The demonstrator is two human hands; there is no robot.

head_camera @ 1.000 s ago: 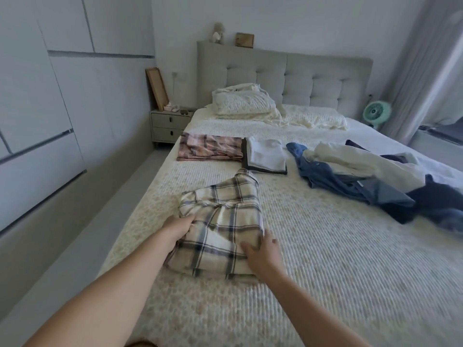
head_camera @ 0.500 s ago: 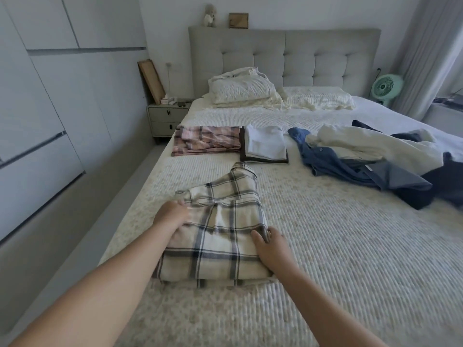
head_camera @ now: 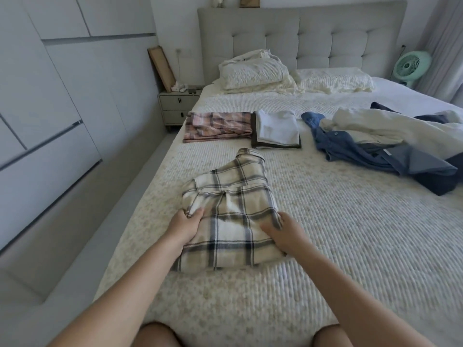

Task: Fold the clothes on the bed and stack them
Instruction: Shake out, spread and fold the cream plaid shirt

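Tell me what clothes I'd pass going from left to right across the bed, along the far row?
Pink plaid folded garment → white folded stack → blue shirt → cream garment lying on it.

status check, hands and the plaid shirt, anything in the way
Left hand and right hand both grip the folded plaid shirt. Shirt lies flat on the bed. Two folded piles beyond; nothing between them and the shirt.
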